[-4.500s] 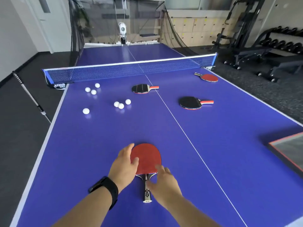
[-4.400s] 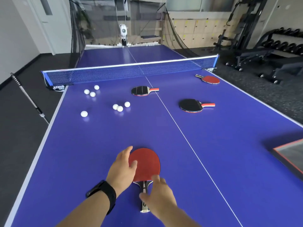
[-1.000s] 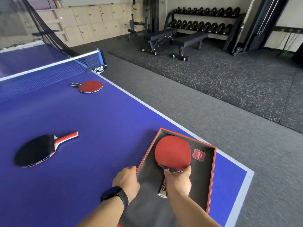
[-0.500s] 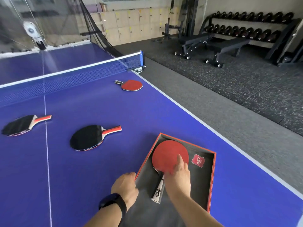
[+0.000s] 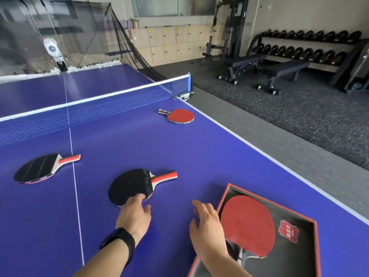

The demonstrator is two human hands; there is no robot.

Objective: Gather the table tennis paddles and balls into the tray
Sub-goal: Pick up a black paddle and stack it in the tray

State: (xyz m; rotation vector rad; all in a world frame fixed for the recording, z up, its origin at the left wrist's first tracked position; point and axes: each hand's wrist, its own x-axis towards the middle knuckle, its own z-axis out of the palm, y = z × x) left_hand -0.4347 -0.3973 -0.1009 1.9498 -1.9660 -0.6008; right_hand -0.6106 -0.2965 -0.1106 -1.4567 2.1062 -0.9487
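Note:
A red paddle (image 5: 247,224) lies in the black, red-rimmed tray (image 5: 295,254) at the lower right of the blue table. My right hand (image 5: 207,226) hovers empty just left of the tray, fingers spread. My left hand (image 5: 133,212) reaches forward, its fingertips touching the near edge of a black paddle (image 5: 129,186) with a red handle. A second black paddle (image 5: 38,168) lies at the left. Another red paddle (image 5: 179,115) rests near the net. No balls are in view.
The net (image 5: 95,108) crosses the table (image 5: 119,140) ahead, with a catch net and ball machine (image 5: 54,50) beyond it. The table's right edge runs diagonally past the tray. Weight benches (image 5: 259,70) and a dumbbell rack (image 5: 307,47) stand on the floor to the right.
My right hand has let go of the red paddle, which now lies in the tray. My left hand left the tray rim and moved up to the nearest black paddle.

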